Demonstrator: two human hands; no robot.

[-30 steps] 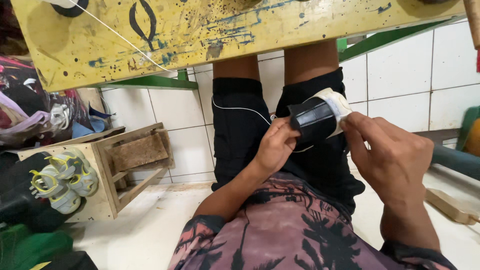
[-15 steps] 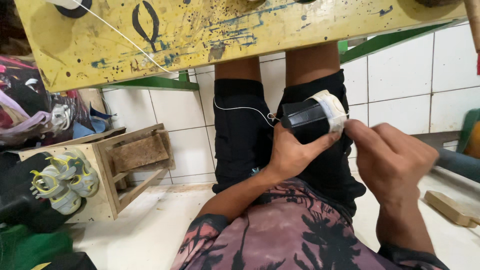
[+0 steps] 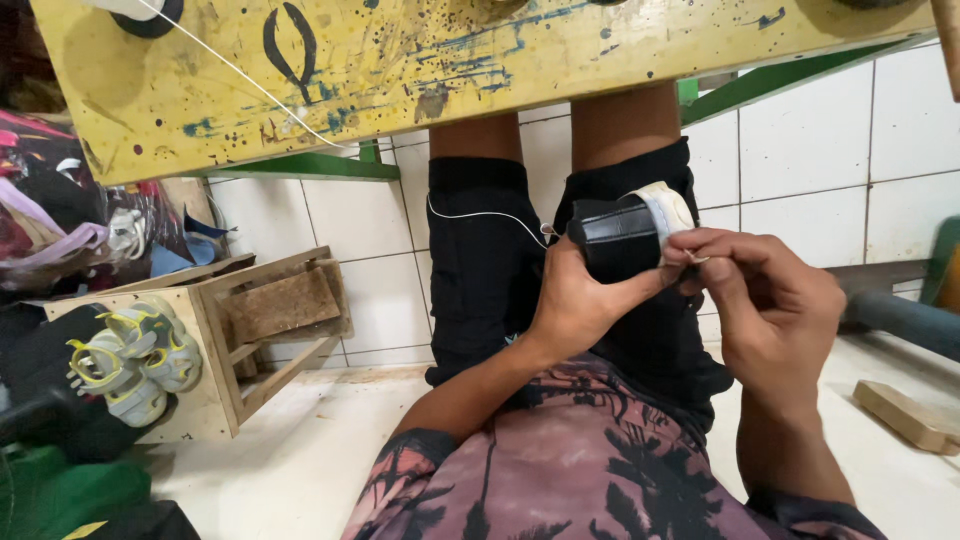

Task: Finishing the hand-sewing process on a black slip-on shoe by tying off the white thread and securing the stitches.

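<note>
A: Left hand (image 3: 580, 300)?
B: Clamped around a black shoe piece (image 3: 615, 238), thumb stretched along its lower edge, held above the lap over black shorts (image 3: 480, 270).

A: Right hand (image 3: 770, 300)?
B: Fingers pinched together at the white lining edge (image 3: 668, 212) of that same piece, touching it just beside the left thumb. Hard to tell whether anything thin sits between the fingertips.

A: Thread?
B: White thread (image 3: 480, 214) running from the piece leftward across the shorts; another strand (image 3: 240, 72) lying over the yellow painted surface (image 3: 400, 70) higher in the view.

A: Surroundings?
B: White tiled wall (image 3: 820, 170) behind the knees. Small wooden stool (image 3: 240, 330) tipped on its side at left, a pair of grey and yellow sandals (image 3: 130, 360) against it. Wooden block (image 3: 905, 415) on the floor at far right, well apart from both hands.
</note>
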